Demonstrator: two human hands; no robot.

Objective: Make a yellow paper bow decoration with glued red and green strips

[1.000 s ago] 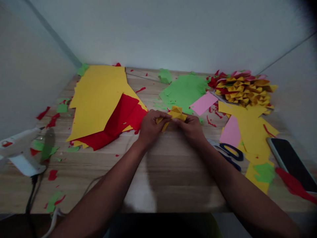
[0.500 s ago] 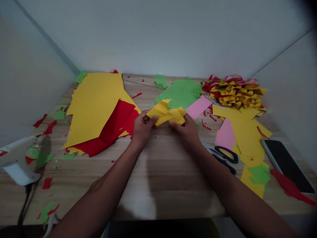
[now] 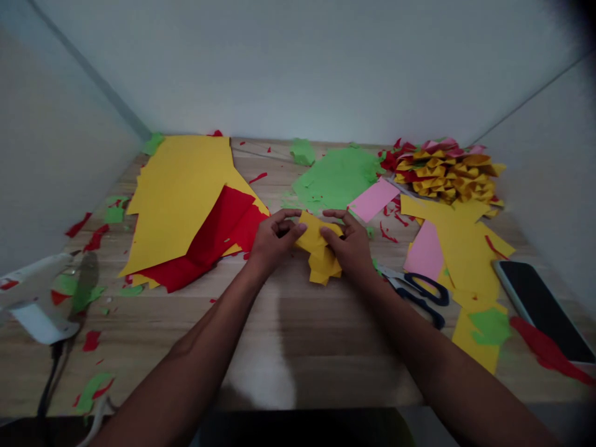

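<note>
A folded, creased piece of yellow paper [image 3: 320, 248] is held over the middle of the wooden table, its longer part hanging toward me. My left hand [image 3: 274, 239] pinches its upper left corner between thumb and fingers. On the other side, my right hand [image 3: 349, 242] grips its upper right part, the thumb lying on top. The fingers of the right hand are partly hidden behind the paper. Scissors with dark blue handles [image 3: 421, 292] lie beside my right forearm. A green paper sheet [image 3: 338, 177] and a pink paper rectangle [image 3: 374, 198] lie just beyond my hands.
Yellow sheets [image 3: 177, 186] and red paper [image 3: 209, 248] lie at left, near a white glue gun [image 3: 37, 298] with a cord. A pile of folded paper pieces [image 3: 451, 174] stands back right. A phone [image 3: 542, 307] rests at right. Scraps litter the table [image 3: 251, 372].
The yellow paper has turned from lying crosswise between my hands to hanging lengthwise toward me. Both hands have shifted their grip on it.
</note>
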